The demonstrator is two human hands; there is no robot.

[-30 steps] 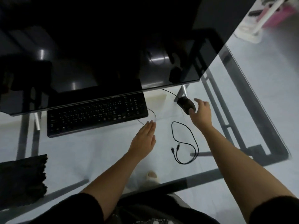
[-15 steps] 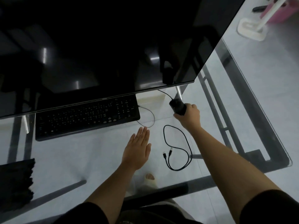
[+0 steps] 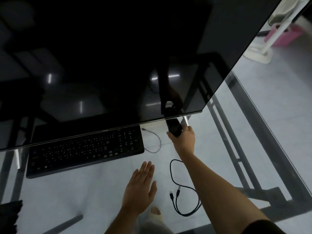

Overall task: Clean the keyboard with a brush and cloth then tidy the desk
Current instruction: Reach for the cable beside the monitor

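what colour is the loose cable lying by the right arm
Black, with two connector ends; the cable shows clearly in the head view.

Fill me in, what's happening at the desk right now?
A person is tidying a glass desk. The right hand grips the black mouse near the monitor's lower edge, by the right end of the black keyboard. The left hand is open and flat, palm down, over the glass in front of the keyboard. A loose black cable lies coiled beside the right forearm, and a dark cloth sits at the desk's left edge.
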